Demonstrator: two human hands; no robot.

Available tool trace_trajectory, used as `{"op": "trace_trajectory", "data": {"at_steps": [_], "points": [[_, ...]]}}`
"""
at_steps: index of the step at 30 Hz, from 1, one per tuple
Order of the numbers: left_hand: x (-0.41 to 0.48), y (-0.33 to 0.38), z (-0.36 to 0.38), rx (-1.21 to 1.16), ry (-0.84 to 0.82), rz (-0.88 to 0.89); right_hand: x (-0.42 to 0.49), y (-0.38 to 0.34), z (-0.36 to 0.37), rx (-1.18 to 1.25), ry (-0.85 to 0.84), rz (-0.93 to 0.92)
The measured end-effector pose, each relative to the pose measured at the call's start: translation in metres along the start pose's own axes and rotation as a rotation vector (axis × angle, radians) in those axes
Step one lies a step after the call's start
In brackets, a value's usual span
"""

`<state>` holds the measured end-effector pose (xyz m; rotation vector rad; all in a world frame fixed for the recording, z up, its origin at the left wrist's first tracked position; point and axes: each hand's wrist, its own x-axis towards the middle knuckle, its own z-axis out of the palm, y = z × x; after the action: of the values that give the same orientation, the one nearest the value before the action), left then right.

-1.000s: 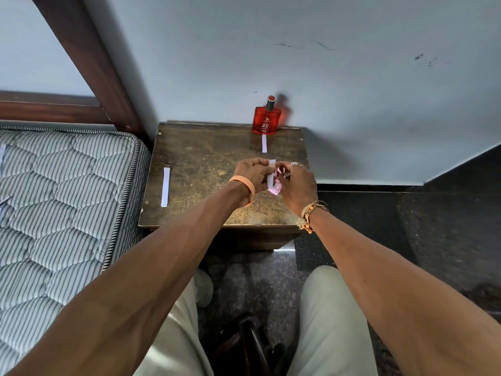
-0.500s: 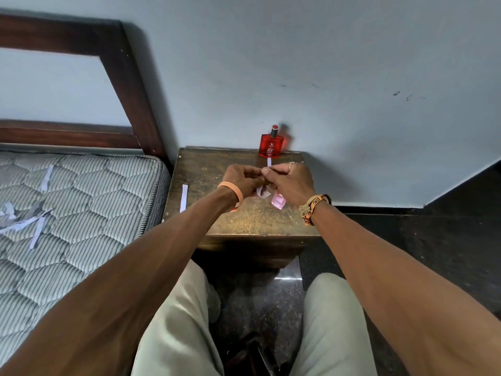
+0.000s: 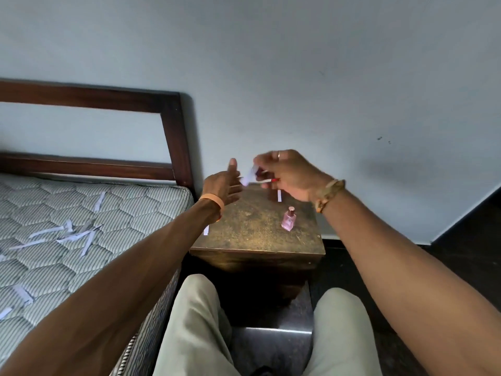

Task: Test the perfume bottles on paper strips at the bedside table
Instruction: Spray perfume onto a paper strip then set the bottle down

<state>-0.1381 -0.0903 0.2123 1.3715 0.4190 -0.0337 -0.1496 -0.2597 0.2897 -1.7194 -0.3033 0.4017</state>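
Two hands apart over the bedside table (image 3: 249, 237): ur left hand (image 3: 223, 187) is open, right hand (image 3: 290, 173) pinches a paper strip (image 3: 247, 178). It's prob flimsy, so hold near one end. Pink bottle (image 3: 288, 219) sits on the table, prob slick glass.

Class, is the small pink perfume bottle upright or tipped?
Upright: the small pink perfume bottle stands on its base on the brown table, cap uppermost.

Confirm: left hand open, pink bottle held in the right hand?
Wrong on the bottle: the head view shows the pink bottle standing on the table, free of both hands. The right hand pinches a strip. Yes, the left hand is open.
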Motion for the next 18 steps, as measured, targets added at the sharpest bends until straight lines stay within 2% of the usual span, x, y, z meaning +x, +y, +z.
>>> {"op": "trace_trajectory", "data": {"at_steps": [1, 2, 3, 5, 6, 7, 9, 11, 12, 14, 18], "points": [[0.0, 0.005, -0.006, -0.03, 0.053, -0.026, -0.005, -0.011, -0.004, 0.124, -0.044, 0.019], [0.001, 0.008, -0.012, -0.044, 0.082, -0.04, -0.005, -0.017, -0.008, 0.081, 0.002, 0.036], [0.001, 0.009, -0.018, -0.044, 0.1, -0.043, -0.003, -0.019, -0.01, 0.006, 0.043, 0.117], [-0.003, 0.012, -0.024, -0.05, 0.124, -0.026, -0.005, -0.026, -0.011, -0.305, 0.178, 0.119], [-0.003, 0.013, -0.025, -0.053, 0.126, -0.018, -0.006, -0.029, -0.012, -0.295, 0.161, 0.1], [-0.005, 0.016, -0.024, -0.052, 0.118, -0.014, -0.01, -0.034, -0.011, -0.158, 0.095, 0.103], [-0.009, 0.019, -0.022, -0.036, 0.092, -0.008, -0.012, -0.036, -0.01, -0.08, 0.112, 0.102], [-0.01, 0.017, -0.019, -0.024, 0.076, -0.005, -0.008, -0.03, -0.006, -0.344, 0.237, 0.138], [-0.012, 0.016, -0.016, -0.018, 0.068, -0.005, -0.006, -0.024, -0.005, -0.394, 0.291, 0.123], [-0.014, 0.015, -0.012, -0.004, 0.055, 0.003, -0.009, -0.018, -0.001, -0.351, 0.288, 0.099], [-0.014, 0.011, -0.007, 0.015, 0.051, 0.023, -0.012, -0.019, -0.004, -0.424, 0.284, 0.098]]}}
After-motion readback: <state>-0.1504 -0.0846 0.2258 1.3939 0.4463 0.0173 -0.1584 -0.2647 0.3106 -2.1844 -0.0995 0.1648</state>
